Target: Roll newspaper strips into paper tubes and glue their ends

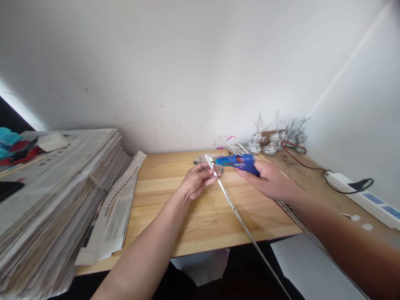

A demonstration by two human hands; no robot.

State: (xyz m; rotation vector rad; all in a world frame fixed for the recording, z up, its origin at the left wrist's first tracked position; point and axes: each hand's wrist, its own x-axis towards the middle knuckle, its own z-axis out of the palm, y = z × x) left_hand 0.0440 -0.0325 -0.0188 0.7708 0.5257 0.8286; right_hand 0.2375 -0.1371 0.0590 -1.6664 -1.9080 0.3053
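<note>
My left hand pinches a long thin rolled-paper stick close to its upper end. From there the stick runs down to the right, past the front edge of the wooden board. In my right hand is a blue glue gun, fingers wrapped round its handle. Its nozzle points left at the tip of the paper stick; whether they touch I cannot tell. Behind my left fingers lies a small greyish item, partly hidden.
A tall stack of newspapers stands at left, with folded newspaper sheets beside it. Several woven paper figures stand at the back right near more paper sticks. A white power strip with a cable lies on the right.
</note>
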